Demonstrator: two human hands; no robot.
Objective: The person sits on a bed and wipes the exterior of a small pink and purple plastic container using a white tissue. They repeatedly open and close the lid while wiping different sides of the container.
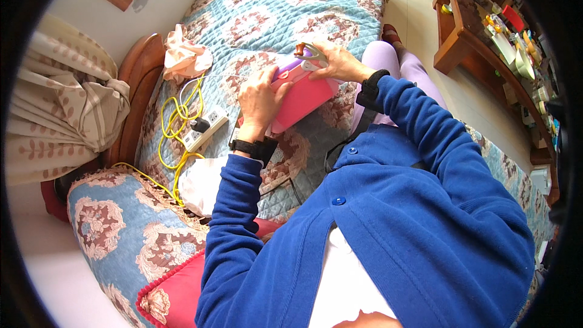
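Note:
A pink plastic case (303, 102) with a purple edge is tilted over the quilted cover. My left hand (260, 100) grips its left upper edge, with the thumb on the pink face. My right hand (339, 61) holds its other upper end, beside a white round fitting. A grey curved piece (314, 51) with a brown end stands out by my right fingers; I cannot tell whether it belongs to the case. The fingers on the far side are partly hidden.
A white power strip (206, 130) with a black plug (199, 124) and tangled yellow cable (169, 123) lies left of the case. Pale pink crumpled cloth (186, 54) is beyond it. A red cushion (182, 289) is near me. A wooden table (473, 43) bearing many items stands at right.

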